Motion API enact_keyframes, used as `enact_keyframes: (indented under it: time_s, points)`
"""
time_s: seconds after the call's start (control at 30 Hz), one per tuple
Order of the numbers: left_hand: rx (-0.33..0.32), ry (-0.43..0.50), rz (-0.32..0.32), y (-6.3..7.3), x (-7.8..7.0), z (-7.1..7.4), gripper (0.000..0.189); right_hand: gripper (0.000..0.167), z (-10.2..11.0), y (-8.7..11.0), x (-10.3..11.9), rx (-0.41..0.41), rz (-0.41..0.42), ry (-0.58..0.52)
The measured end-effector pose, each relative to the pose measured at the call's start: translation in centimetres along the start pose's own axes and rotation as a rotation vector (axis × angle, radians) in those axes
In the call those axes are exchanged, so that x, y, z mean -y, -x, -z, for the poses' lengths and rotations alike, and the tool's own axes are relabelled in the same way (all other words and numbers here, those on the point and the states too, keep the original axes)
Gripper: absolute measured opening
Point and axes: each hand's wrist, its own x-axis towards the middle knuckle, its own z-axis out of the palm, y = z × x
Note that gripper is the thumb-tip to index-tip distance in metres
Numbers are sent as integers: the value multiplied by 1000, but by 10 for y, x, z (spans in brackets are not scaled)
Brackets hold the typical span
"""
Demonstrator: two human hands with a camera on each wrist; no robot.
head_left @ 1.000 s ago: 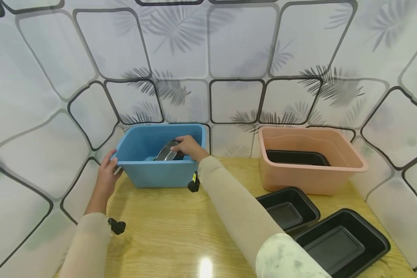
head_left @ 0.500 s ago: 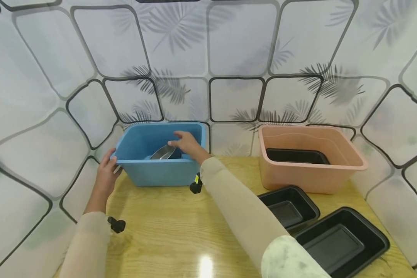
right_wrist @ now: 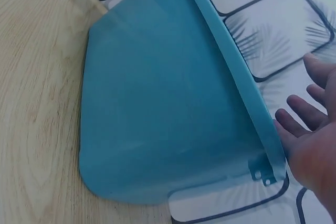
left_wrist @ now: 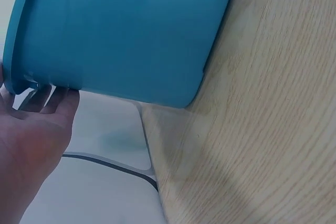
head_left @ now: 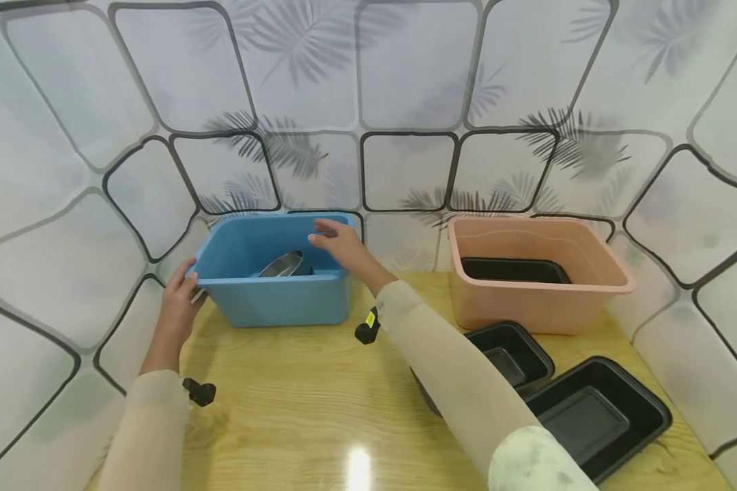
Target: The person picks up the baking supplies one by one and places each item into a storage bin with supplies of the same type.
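My left hand (head_left: 178,300) grips the left front corner of a blue plastic bin (head_left: 276,300), with its fingers against the outside wall under the rim. The same hand (left_wrist: 37,129) shows at the rim in the left wrist view. Inside the bin leans a round, shiny metal pan (head_left: 288,264), tilted, its lower part hidden by the front wall. My right hand (head_left: 344,247) is above the right end of the bin, fingers spread and holding nothing. In the right wrist view that right hand (right_wrist: 315,129) is beside the bin's rim.
A pink plastic bin (head_left: 528,307) with a black pan (head_left: 516,270) inside stands at the back right. Before it on the wooden table (head_left: 282,409) lie a small black loaf pan (head_left: 512,351) and a larger black rectangular pan (head_left: 589,416). A dark rim shows under my right forearm.
My right hand has let go of the metal pan inside the blue bin and moved up and right, off it. The pan leans lower in the bin. My left hand stays at the corner.
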Motion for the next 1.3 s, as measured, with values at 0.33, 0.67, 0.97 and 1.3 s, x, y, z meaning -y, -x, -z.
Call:
enact_keyframes:
  time_s: [0.33, 0.67, 0.97, 1.3]
  points:
    - [48, -58, 13, 1, -3, 2, 60, 46, 39, 40, -12, -90, 23, -261]
    - [-30, -63, 19, 2, -6, -1, 60, 49, 83, 90, 0, -86, 61, -301]
    - [-89, -138, -31, 8, -16, 0, 63, 52, 124, 134, 14, -65, 73, -108]
    - [-108, -242, -80, 13, -27, -7, 59, 56, 166, 177, 2, -145, 64, 20]
